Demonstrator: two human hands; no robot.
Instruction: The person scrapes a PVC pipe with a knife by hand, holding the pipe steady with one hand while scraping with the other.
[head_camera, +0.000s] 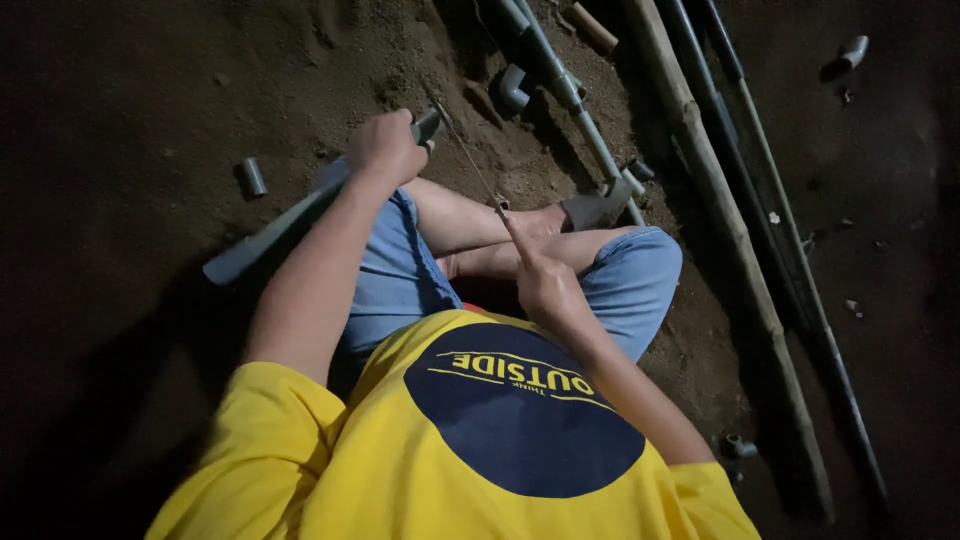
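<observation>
Head view: left hand (385, 148) fingers clench a grey pipe (275, 232) lying across the knee; right hand (545, 285) grips a thin saw blade (468, 158) at its end. Cut seemingly unfinished; the pipe looks whole.

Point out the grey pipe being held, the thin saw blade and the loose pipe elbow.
grey pipe (262, 240), head view, on its free lower length.
saw blade (470, 160), head view, mid-blade.
pipe elbow (513, 88), head view, on its bend.
</observation>
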